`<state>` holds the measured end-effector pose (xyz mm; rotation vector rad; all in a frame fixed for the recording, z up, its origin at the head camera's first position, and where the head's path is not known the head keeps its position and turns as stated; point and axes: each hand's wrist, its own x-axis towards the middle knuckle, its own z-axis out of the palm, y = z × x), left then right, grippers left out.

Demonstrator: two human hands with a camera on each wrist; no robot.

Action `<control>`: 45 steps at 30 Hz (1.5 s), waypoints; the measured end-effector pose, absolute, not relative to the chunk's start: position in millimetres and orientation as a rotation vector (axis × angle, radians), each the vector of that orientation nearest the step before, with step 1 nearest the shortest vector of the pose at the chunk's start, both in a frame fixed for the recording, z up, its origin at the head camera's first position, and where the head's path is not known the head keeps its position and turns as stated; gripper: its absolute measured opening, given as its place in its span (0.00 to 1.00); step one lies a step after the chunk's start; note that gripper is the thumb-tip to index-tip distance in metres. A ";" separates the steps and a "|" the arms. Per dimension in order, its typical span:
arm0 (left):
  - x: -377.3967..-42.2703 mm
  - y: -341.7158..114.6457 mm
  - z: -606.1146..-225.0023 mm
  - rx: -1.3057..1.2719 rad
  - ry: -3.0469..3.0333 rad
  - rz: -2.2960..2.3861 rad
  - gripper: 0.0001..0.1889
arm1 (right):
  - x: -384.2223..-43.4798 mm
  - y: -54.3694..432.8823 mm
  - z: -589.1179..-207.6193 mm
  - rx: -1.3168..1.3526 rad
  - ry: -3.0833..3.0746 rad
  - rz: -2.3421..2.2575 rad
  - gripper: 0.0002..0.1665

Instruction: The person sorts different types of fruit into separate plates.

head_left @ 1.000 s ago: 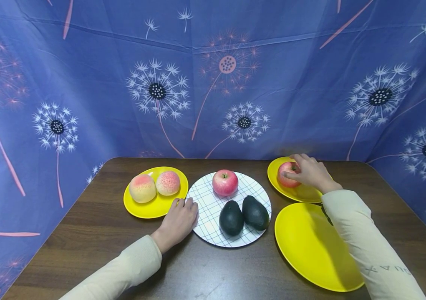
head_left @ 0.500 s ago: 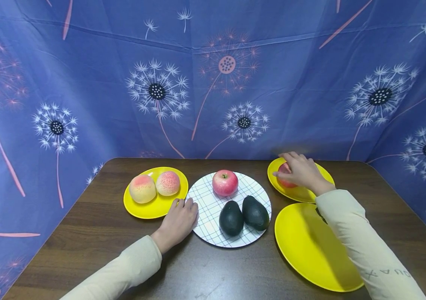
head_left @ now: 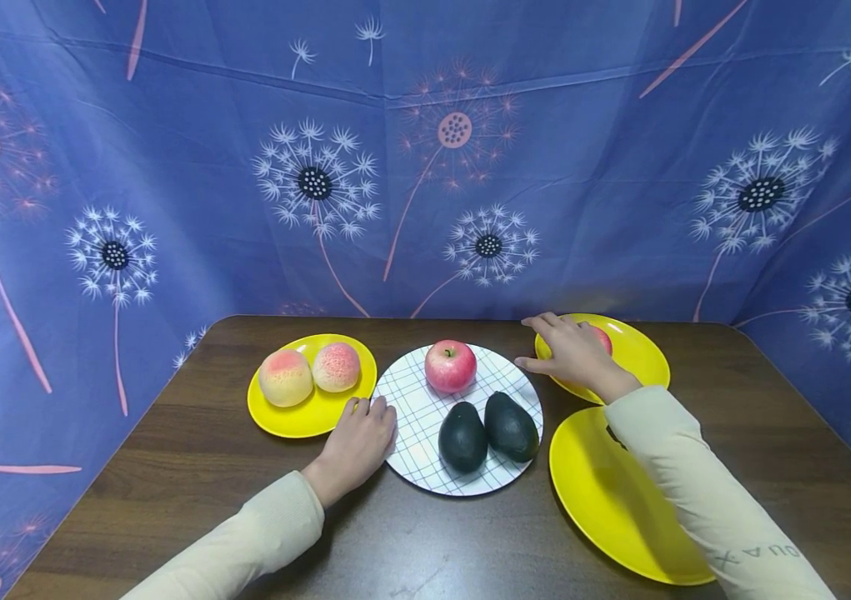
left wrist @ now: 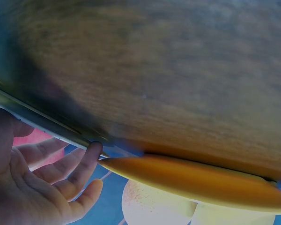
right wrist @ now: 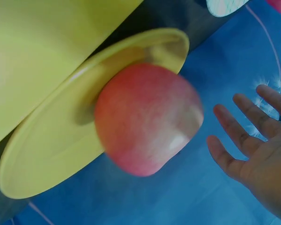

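Note:
My left hand (head_left: 360,440) rests at the left rim of the round white checked plate (head_left: 410,462). In the left wrist view, the fingers (left wrist: 77,176) are relaxed and one fingertip overlaps the rim. That plate holds a red apple (head_left: 450,367) and two dark green avocados (head_left: 463,437) (head_left: 511,427). My right hand (head_left: 571,354) hovers over the small yellow plate (head_left: 643,358) at the back right, fingers spread. Another apple (right wrist: 147,119) sits on that plate, apart from the fingers in the right wrist view; the hand mostly hides it in the head view.
At the left, a yellow plate (head_left: 286,425) carries two peaches (head_left: 285,377) (head_left: 336,367). A large yellow plate (head_left: 605,492) lies at the front right, partly under the right sleeve (head_left: 703,475). A blue dandelion-print cloth (head_left: 395,208) hangs behind the wooden table (head_left: 192,450).
My right hand has let go of the apple on the small yellow plate and moved left, its fingers spreading. The left hand stays at the white plate's rim.

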<state>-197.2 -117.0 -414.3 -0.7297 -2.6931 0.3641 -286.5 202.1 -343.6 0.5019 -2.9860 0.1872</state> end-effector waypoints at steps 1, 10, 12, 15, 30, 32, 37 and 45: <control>-197.1 -117.0 -414.4 -0.730 -2.689 0.363 0.14 | -285.7 199.4 -344.1 0.512 -2.975 0.177 0.44; -196.1 -117.0 -414.0 -0.734 -2.677 0.349 0.14 | -283.7 175.8 -348.9 0.670 -2.916 0.177 0.43; -196.0 -117.0 -414.0 -0.734 -2.681 0.350 0.14 | -282.5 170.1 -348.8 0.696 -2.914 0.179 0.43; -195.6 -117.0 -413.4 -0.734 -2.689 0.354 0.14 | -281.2 161.6 -349.4 0.728 -2.910 0.184 0.43; -195.0 -118.2 -412.4 -0.740 -2.653 0.368 0.14 | -279.3 128.9 -354.3 0.828 -2.919 0.259 0.44; -195.1 -118.1 -412.8 -0.739 -2.648 0.373 0.14 | -279.1 125.6 -354.0 0.832 -2.922 0.276 0.45; -195.7 -117.9 -413.2 -0.735 -2.648 0.381 0.13 | -280.3 119.4 -354.7 0.858 -2.899 0.319 0.45; -196.0 -118.0 -413.1 -0.739 -2.669 0.370 0.14 | -284.2 111.7 -357.1 0.913 -2.911 0.352 0.45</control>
